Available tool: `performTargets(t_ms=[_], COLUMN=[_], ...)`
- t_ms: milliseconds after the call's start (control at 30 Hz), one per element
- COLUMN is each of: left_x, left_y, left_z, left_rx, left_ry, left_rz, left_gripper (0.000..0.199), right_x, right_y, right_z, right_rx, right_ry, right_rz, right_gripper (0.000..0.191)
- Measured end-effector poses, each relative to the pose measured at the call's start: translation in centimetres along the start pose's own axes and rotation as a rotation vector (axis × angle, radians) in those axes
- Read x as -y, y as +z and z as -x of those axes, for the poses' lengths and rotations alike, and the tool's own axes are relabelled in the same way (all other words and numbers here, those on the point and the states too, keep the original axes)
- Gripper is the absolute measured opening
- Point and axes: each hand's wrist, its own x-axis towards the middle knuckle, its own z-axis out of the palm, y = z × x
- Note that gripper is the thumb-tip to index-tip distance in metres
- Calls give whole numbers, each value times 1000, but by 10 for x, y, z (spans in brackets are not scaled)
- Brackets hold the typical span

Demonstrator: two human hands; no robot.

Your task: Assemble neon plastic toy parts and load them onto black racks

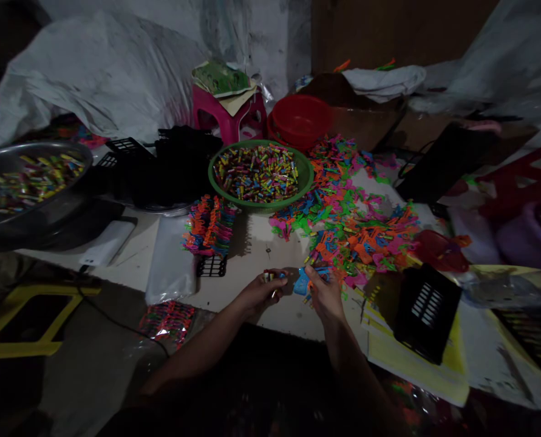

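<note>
My left hand is closed around a few small striped tubes that poke out between the fingers. Close beside it, my right hand pinches a flat blue plastic piece between thumb and fingers. The two hands are apart, over the front of the white table. Just past my right hand spreads a heap of bright orange, green, pink and blue plastic pieces. Beyond the hands, a green basin holds many of the small coloured tubes.
A bundle of assembled coloured pieces sits by clear plastic bags. A black slotted tray lies at right, a metal bowl at far left. Red basins and a pink stool stand behind.
</note>
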Motion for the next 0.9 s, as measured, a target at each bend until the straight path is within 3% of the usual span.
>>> performTargets(t_ms=[67, 200, 467, 667, 900], left_x=[2, 2, -3, -6, 4], left_y=[0, -1, 7, 11, 11], left_z=[1, 2, 9, 9, 14], left_rx=[-51, -80, -129, -111, -101], left_ry=[91, 224, 256, 219, 354], left_rz=[-40, -98, -144, -157, -347], left_gripper=[47, 48, 44, 48, 37], right_x=[6, 12, 7, 14, 2], right_y=[1, 11, 11, 11, 13], right_z=[2, 7, 5, 8, 8], right_rx=[-45, -15, -51, -46, -87], right_ry=[-10, -2, -64, -26, -45], right_rz=[144, 275, 335, 354, 353], right_gripper=[31, 34, 34, 35, 34])
